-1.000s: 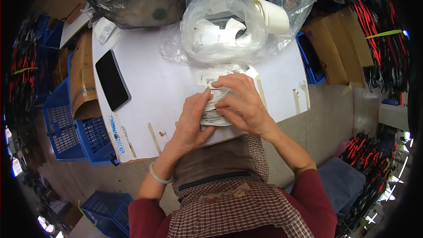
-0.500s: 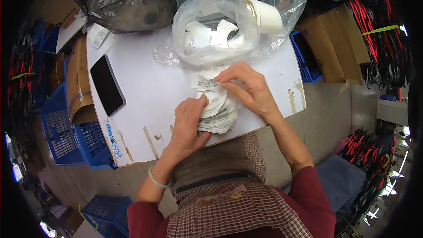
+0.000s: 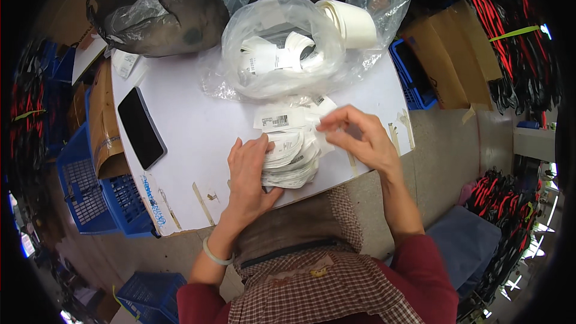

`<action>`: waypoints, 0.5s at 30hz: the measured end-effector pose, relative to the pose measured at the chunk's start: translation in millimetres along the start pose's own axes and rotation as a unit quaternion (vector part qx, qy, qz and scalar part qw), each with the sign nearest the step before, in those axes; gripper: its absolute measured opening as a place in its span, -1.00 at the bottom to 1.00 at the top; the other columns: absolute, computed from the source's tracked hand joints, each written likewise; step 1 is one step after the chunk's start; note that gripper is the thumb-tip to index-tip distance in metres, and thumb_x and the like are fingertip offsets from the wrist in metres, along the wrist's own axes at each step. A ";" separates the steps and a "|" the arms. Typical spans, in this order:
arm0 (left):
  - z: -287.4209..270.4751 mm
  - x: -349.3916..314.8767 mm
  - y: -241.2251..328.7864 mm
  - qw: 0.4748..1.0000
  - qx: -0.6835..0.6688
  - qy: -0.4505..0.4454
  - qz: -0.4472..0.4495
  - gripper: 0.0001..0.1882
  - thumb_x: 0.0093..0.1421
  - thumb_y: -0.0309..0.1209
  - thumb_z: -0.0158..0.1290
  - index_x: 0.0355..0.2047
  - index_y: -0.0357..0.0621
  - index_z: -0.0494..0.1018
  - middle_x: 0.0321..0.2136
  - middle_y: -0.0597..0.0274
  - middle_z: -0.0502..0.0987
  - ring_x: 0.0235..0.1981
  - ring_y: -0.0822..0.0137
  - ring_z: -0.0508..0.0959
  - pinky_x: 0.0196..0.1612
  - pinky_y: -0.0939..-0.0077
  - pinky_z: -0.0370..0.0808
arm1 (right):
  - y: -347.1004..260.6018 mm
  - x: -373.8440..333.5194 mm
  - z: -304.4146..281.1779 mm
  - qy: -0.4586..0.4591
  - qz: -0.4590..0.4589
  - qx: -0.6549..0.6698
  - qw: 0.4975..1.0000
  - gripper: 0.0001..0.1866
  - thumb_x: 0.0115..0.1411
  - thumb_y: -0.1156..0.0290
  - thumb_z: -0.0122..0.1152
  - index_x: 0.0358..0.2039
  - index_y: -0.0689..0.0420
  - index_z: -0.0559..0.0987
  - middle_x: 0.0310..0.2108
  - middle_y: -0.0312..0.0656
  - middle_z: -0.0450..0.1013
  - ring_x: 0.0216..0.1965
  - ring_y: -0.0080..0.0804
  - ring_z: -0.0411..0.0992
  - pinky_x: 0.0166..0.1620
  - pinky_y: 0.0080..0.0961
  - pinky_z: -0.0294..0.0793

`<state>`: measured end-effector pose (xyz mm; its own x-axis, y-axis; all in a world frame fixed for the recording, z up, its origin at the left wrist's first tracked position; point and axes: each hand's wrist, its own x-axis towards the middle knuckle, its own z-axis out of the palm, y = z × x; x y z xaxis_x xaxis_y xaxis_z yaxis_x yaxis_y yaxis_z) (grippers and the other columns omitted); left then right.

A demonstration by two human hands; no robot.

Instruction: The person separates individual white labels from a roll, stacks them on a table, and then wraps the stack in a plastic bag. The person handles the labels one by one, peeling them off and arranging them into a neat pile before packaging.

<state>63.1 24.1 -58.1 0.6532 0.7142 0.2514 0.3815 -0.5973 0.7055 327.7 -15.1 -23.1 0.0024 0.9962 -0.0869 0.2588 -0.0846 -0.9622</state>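
A thick stack of white printed labels [image 3: 291,165] lies near the table's front edge, its layers fanned out. My left hand [image 3: 247,171] grips its left side, index fingertip on top and thumb at the near edge. Beyond the stack, loose label pieces [image 3: 279,120] with barcodes lie flat, partly overlapping. To their right is my right hand [image 3: 363,138], thumb and forefinger pinched at the edge of a white label; motion blurs the fingertips. Past the labels stands an open clear plastic bag [image 3: 234,72] holding rolled label strips [image 3: 261,54].
A black phone [image 3: 142,129] lies on the white table [image 3: 186,114] at left. At the back are a dark plastic bag [image 3: 159,9] and a large white roll [image 3: 351,24]. Blue crates [image 3: 84,180] and cardboard boxes [image 3: 450,54] flank the table.
My right hand has moved right and slightly nearer, away from the stack's top. More of the barcoded labels now shows beyond the stack. My left hand stays at the stack's left side.
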 end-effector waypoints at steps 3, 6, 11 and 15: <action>2.4 1.7 0.4 1.000 -0.002 0.007 0.005 0.09 -0.28 -0.52 0.38 0.32 -0.27 0.13 0.09 0.01 0.42 0.14 -0.03 0.39 0.32 -0.19 0.07 | 8.9 -18.2 -2.7 -0.001 -0.063 -0.072 0.995 -0.75 0.18 0.42 0.30 -0.12 0.16 0.61 -0.28 -0.24 0.56 -0.18 -0.35 0.46 -0.10 -0.44 0.41; 4.7 3.0 -0.7 1.000 -0.001 0.013 0.015 0.09 -0.26 -0.51 0.39 0.33 -0.28 0.11 0.09 -0.01 0.41 0.13 -0.03 0.39 0.33 -0.18 0.08 | 7.7 -16.6 14.9 0.042 -0.088 -0.099 0.990 -0.76 0.19 0.38 0.29 -0.13 0.14 0.62 -0.28 -0.23 0.53 -0.13 -0.24 0.41 -0.06 -0.40 0.35; 3.6 3.7 0.2 1.000 0.009 0.013 0.010 0.10 -0.26 -0.50 0.39 0.34 -0.28 0.10 0.08 -0.02 0.42 0.13 -0.03 0.39 0.32 -0.18 0.10 | 4.1 -7.3 25.8 0.036 -0.165 -0.234 0.958 -0.68 0.17 0.28 0.33 -0.11 0.13 0.61 -0.29 -0.24 0.51 -0.14 -0.27 0.40 -0.04 -0.37 0.31; 2.2 3.7 1.6 1.000 0.009 0.009 0.007 0.10 -0.26 -0.51 0.38 0.34 -0.31 0.09 0.07 -0.03 0.42 0.13 -0.04 0.39 0.31 -0.18 0.11 | -0.7 -9.9 24.5 -0.010 -0.177 -0.247 0.953 -0.38 0.02 0.07 0.46 0.03 0.13 0.54 -0.25 -0.24 0.49 -0.12 -0.28 0.38 0.01 -0.32 0.25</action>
<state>67.6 24.9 -57.5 0.6464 0.7125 0.2731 0.3851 -0.6136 0.6894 303.8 -25.4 -27.9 -0.1858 0.9597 0.2108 0.6633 0.2808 -0.6937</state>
